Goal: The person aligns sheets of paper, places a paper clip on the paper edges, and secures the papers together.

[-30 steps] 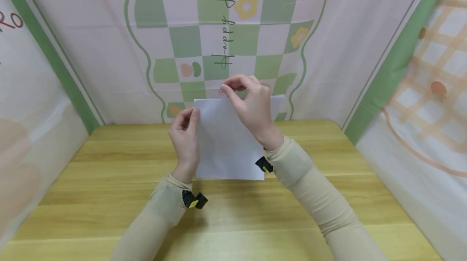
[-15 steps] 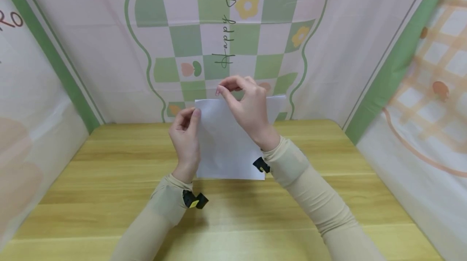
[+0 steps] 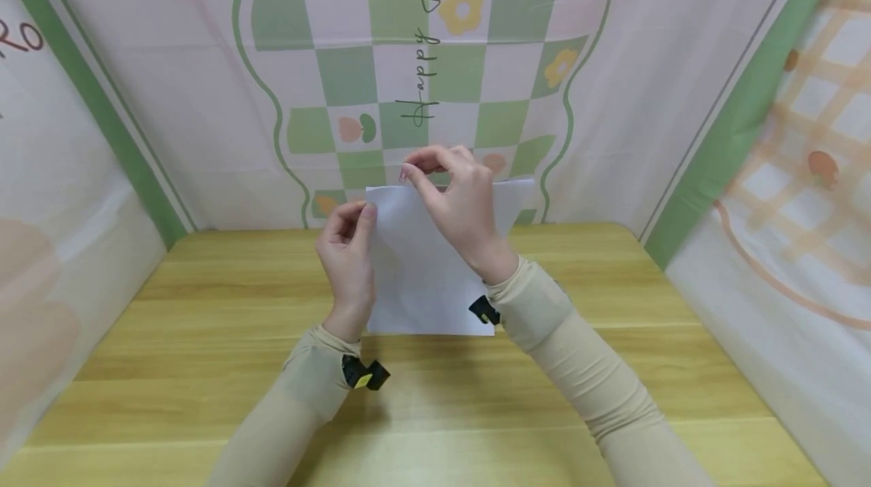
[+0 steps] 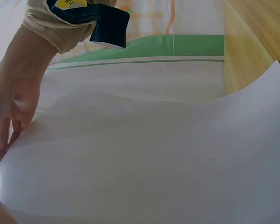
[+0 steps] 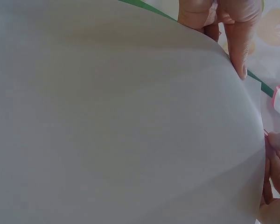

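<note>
White paper point(image 3: 429, 283) stands raised over the wooden table, its face toward me in the head view. My left hand point(image 3: 347, 260) pinches its left edge near the upper corner, thumb in front. At the top edge, my right hand point(image 3: 463, 207) pinches a small pinkish-red wire piece that looks like a paper clip point(image 3: 404, 175) between thumb and index finger. In the right wrist view thin red wire of the paper clip point(image 5: 266, 133) shows right at the paper's edge. The sheet bows in the left wrist view and hides most of the right fingertips there.
The wooden table point(image 3: 435, 411) stretches below both hands. A printed cloth with green checks point(image 3: 343, 75) hangs behind it, and more cloth hangs on both sides. Black wrist cameras point(image 3: 365, 373) sit on the beige sleeves.
My right hand has shifted a little left and slightly down along the paper's top edge, carrying the paper clip toward the left corner. The left hand and paper have barely moved.
</note>
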A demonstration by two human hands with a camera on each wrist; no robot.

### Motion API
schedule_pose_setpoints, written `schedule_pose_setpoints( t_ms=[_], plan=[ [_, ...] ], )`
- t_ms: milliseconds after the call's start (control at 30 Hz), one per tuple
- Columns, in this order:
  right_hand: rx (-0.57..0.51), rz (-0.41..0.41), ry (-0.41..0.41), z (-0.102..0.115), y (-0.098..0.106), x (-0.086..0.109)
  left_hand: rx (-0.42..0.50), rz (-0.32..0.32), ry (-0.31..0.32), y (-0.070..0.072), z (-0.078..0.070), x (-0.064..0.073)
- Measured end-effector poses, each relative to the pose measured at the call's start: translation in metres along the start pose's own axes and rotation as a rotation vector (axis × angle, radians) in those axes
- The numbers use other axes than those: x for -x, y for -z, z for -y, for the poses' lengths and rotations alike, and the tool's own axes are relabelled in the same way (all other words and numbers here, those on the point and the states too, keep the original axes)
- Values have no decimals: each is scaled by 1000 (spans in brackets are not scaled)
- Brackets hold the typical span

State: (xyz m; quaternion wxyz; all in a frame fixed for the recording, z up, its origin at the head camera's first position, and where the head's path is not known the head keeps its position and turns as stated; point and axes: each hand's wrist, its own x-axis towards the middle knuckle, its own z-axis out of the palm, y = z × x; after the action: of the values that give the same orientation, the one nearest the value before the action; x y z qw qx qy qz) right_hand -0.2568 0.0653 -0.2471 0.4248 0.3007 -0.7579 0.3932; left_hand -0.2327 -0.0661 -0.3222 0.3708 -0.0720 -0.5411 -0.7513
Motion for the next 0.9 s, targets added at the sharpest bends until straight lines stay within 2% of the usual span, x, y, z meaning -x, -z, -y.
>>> schedule_pose_setpoints(
  t_ms=[900],
  plan=[
    [-27, 1, -28, 1, -3, 6, 15, 6, 9, -1, 0, 1]
  ],
)
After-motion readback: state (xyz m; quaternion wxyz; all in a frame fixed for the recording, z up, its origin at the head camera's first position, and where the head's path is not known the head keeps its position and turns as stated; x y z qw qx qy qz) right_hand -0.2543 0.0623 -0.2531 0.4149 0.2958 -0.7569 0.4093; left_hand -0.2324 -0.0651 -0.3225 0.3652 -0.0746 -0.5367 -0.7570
